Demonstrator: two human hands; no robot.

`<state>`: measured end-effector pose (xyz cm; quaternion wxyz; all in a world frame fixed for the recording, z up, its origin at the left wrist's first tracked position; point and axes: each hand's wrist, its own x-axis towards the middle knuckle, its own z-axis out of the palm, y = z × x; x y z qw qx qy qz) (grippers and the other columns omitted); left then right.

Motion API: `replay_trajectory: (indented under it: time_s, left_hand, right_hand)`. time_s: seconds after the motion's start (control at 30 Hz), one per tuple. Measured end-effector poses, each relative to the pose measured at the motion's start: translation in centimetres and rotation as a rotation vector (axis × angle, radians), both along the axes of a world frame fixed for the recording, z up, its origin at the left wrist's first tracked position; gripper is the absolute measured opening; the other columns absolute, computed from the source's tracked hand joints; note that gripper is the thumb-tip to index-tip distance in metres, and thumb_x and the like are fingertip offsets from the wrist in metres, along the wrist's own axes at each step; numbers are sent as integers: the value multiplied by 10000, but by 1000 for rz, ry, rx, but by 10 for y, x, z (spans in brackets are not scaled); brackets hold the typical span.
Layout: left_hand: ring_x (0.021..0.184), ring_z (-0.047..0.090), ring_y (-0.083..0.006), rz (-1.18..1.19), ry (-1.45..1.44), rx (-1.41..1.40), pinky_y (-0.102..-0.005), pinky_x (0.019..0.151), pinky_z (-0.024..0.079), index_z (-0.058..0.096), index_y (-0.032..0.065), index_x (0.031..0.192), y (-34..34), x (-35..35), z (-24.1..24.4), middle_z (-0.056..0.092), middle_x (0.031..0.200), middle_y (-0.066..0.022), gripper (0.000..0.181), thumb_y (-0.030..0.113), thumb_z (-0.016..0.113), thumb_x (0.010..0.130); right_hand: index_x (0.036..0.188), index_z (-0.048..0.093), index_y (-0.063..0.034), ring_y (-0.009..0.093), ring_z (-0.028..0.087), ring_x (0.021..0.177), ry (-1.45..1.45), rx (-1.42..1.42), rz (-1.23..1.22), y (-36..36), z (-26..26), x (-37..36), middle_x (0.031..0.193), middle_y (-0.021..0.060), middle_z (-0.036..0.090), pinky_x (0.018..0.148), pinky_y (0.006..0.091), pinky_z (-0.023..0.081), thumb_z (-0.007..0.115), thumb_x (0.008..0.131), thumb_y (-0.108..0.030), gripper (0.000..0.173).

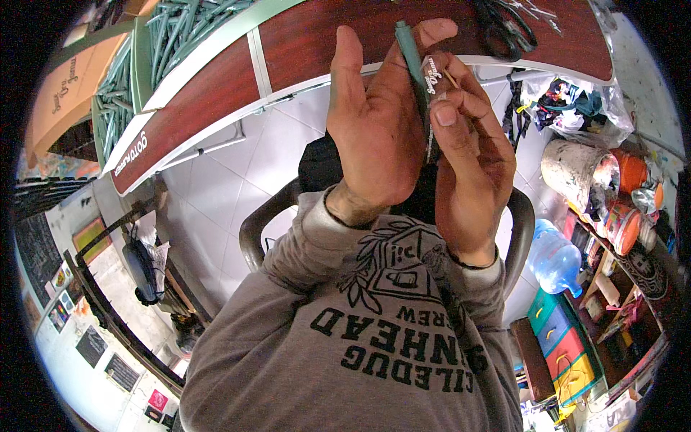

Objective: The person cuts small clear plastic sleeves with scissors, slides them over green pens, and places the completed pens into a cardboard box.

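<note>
My left hand (378, 119) is raised palm up at the near edge of the table, its thumb standing well apart. A slim green pen-like stick (407, 48) slants along the inner side of its fingers. On the right, the bent fingers and thumb of my right hand (469, 124) pinch a small clear sleeve (436, 73) with white printing. The sleeve sits against the green stick; whether it goes around it cannot be seen. A thin yellowish sliver (451, 78) shows by the right fingers. The stick's lower end is hidden between my hands.
Dark red folding table (216, 102) with white edging. Green boxes hold many similar sticks (175, 40), beside an orange-brown carton (75, 86). Black-handled scissors (505, 32) lie at upper right. A scrap-filled plastic bag (588, 110), white bucket (575, 170) and blue water jug (553, 256) stand right.
</note>
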<state>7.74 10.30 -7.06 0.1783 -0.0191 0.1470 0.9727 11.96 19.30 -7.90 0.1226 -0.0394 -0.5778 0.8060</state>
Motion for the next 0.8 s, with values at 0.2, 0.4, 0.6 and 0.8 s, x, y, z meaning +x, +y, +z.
replay_trajectory:
  time_s: [0.2,0.4,0.6,0.8]
  left_hand:
    - [1035,547,-227,43,-39,-63,-346,944,420,469,-17,1343,5,4,5,567,1162,-129,650,524,336,1009]
    - [1152,525,-248,257,393,-229,-362,1037,380,511,-4,1181,11,3,-30,474,1385,-259,327,202,342,991]
    - [1171,515,-272,154,252,-181,-366,1056,361,530,6,1104,8,2,-14,472,1384,-260,285,171,351,956]
    - [1183,503,-284,194,349,-235,-378,1064,357,530,16,1107,7,2,-19,465,1392,-261,295,187,336,965]
  right_hand:
    - [1039,644,5,204,555,1120,-26,-67,7,-3,2,-2,1264,123,573,969,304,432,665,915,-42,134]
    - [1042,647,7,190,559,1099,-11,-23,-4,-2,-2,-5,1250,122,575,950,287,436,661,920,-48,135]
    - [1052,639,8,193,559,1074,11,-31,10,0,-3,-6,1233,130,574,938,286,442,649,919,-18,136]
    - [1065,628,7,196,559,1066,44,-29,12,-1,-3,-7,1224,133,573,924,289,453,649,906,16,160]
